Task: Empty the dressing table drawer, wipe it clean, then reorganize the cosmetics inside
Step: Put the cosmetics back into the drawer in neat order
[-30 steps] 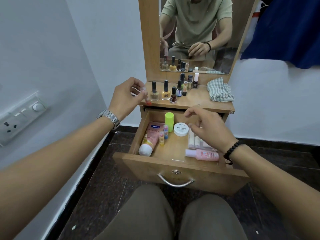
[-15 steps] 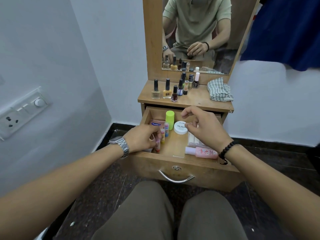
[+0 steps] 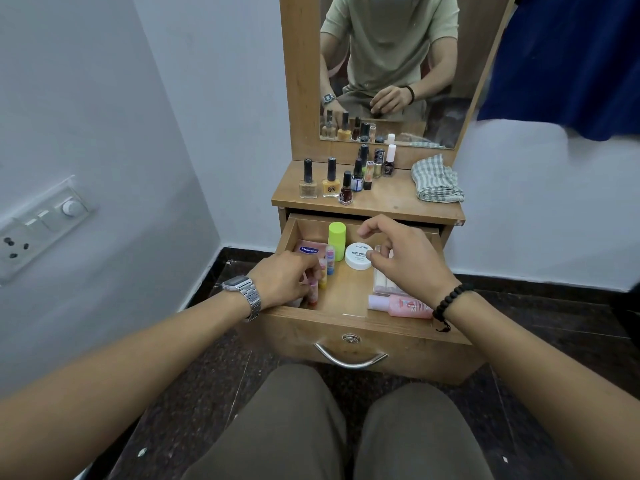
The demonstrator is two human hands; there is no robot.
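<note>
Fingers of the left hand [image 3: 284,279] curl down into the front left corner of the open drawer [image 3: 363,332], closed round a small red-tipped lip-balm stick [image 3: 313,295]; forearm reaches in from lower left, metal wristwatch [image 3: 242,289] at the wrist. Fingers of the right hand [image 3: 405,258] hang loosely curled above the drawer's middle, holding nothing, thumb tip just over the white jar [image 3: 358,257]; beaded bracelet [image 3: 448,301] on that wrist, forearm entering from lower right.

Drawer contents, counted:
- one white round jar, lid lettered "NAIL POLI…", centre back;
- one lime-green capped bottle [image 3: 336,234], upright, back;
- one pink Vaseline tube [image 3: 309,250], lying at left, mostly hidden by the left hand;
- two further small sticks [image 3: 329,260] just beside the tube, exact count uncertain;
- one pink bottle [image 3: 403,305] lying on its side at front right;
- one clear pack of pale sticks [image 3: 385,284] under the right hand, number not discernible.

Table [image 3: 388,202] top, above the drawer:
- about eight nail-polish bottles [image 3: 330,183], upright, grouped left and centre;
- one folded checked cloth [image 3: 436,180], right.

Mirror [image 3: 388,67] behind reflects the seated person.
</note>
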